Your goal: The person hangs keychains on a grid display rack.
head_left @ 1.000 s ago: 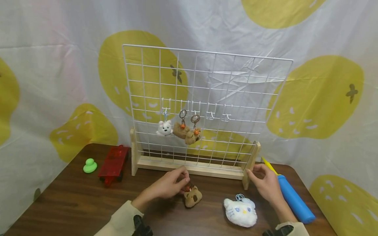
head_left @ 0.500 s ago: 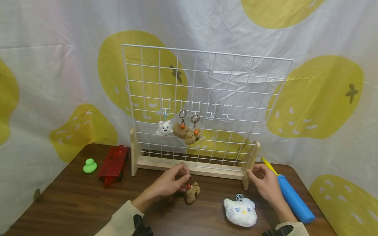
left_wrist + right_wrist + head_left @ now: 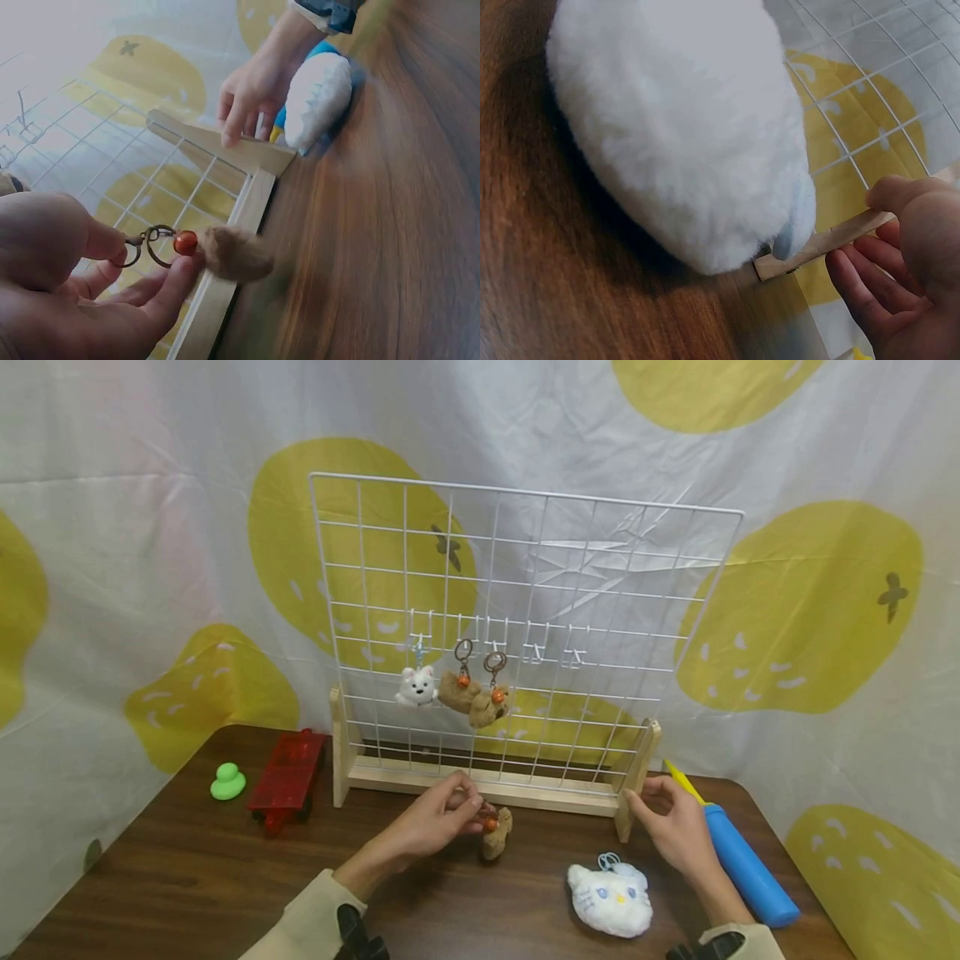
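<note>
Brown plush keychain (image 3: 497,837) just in front of wire rack's (image 3: 551,797) base, its ring pinched by left hand's (image 3: 431,818) thumb and fingers. Right hand (image 3: 681,828) pinches rack's right wooden leg (image 3: 641,762), thumb opposite fingers. White plush cat (image 3: 611,900) before rack, near that leg; three smaller plush charms (image 3: 417,687) (one white, two brown) hanging on rack.

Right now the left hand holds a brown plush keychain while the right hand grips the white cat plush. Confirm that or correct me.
Not right: the right hand grips the stand's wooden end piece, not the white cat plush; the right wrist view shows it. The left hand does hold a brown plush keychain.
</note>
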`<state>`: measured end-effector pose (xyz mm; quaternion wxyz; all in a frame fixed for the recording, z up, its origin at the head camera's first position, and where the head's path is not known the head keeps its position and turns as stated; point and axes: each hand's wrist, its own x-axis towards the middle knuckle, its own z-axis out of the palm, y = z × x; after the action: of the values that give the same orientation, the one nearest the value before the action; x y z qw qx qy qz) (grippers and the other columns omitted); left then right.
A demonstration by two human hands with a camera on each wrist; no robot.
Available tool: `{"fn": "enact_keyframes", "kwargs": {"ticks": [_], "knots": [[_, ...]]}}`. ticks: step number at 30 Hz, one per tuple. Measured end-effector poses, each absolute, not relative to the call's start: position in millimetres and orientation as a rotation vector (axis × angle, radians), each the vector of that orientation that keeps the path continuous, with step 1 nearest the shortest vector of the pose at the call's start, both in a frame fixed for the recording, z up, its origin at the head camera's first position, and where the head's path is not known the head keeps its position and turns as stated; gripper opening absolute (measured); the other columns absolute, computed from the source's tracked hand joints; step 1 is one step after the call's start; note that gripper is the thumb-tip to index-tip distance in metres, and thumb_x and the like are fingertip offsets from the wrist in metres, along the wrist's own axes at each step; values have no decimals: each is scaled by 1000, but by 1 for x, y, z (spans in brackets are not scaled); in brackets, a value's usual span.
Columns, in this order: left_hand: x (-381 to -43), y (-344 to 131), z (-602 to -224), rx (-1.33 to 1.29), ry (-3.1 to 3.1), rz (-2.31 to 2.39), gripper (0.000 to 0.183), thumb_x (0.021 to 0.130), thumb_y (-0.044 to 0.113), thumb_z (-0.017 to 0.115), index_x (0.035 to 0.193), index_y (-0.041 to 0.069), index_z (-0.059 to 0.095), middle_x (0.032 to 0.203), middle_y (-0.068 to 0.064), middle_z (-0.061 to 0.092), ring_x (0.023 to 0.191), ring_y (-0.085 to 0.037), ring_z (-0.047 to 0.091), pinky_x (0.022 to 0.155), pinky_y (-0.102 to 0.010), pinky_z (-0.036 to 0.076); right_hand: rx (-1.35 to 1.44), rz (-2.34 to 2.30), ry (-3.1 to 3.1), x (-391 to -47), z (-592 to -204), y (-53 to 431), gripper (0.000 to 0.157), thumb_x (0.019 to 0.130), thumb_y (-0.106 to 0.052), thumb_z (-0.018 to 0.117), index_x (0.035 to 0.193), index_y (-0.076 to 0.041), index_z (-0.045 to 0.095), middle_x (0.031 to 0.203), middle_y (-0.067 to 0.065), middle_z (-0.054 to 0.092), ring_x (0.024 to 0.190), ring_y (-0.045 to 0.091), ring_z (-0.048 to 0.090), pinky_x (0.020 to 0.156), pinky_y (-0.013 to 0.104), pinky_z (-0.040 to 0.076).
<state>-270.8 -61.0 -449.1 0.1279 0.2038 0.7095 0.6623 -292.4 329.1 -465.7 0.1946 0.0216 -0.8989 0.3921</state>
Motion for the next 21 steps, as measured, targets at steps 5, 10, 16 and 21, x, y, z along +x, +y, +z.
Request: {"fn": "enact_keyframes", "kwargs": {"ticks": [5,10,16,21], "knots": [[-272,-57,-447,595,2147,1960,15,111,12,61,114,-2,60,129,-25,75,121,-29,74,107,-42,62,60,1103,-2523,-293,-466,329,38,102,-31,79,123,0,70,119,20,78,117,37,75,85,11,54],[-271,-52,-437,674,2346,1928,14,105,17,73,111,5,72,119,-14,78,112,-28,77,97,-30,63,40,1112,-2539,-292,-466,329,41,102,-33,78,124,0,68,122,22,76,119,39,73,83,7,49],[-269,-50,-420,886,2570,1888,5,96,17,84,101,16,82,103,-1,82,92,-14,79,83,-22,64,28,1137,-2533,-292,-466,329,41,102,-33,78,124,0,68,123,23,76,121,40,73,83,5,48],[-268,-49,-406,1033,2576,1939,6,93,11,86,98,12,84,109,-6,80,103,-15,78,91,-26,66,16,1147,-2529,-291,-466,328,41,102,-33,78,123,0,68,124,23,76,120,40,73,82,6,49]]}}
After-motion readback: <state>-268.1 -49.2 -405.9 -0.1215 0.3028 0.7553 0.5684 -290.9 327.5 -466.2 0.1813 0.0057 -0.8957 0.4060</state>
